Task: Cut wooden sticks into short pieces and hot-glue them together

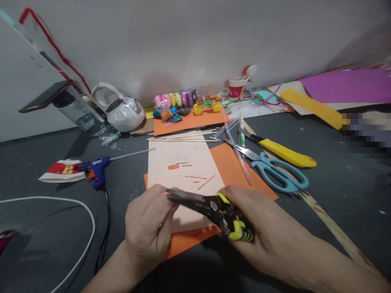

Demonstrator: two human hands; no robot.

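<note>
My right hand (259, 219) is closed around the handles of black-and-yellow snips (210, 205). Their blades point left, slightly apart, with the tips touching or just in front of my left fingers. My left hand (149, 224) is closed in a pinch; whatever it holds is hidden behind the fingers and blades. Beneath both hands lies a pale sheet (183, 150) over orange paper (186, 244). On the sheet are a small orange paper piece (173, 167), thin orange strips (195, 177) and short stick bits. Several thin wooden sticks (183, 138) lie across its far end.
Blue-handled scissors (275, 173) and a yellow cutter knife (284, 152) lie at right. A blue glue gun (99, 171) with its cord rests at left, near a white cable (88, 215). Behind stand a silver pot (125, 114), clay packets (174, 101) and a red cup (237, 87).
</note>
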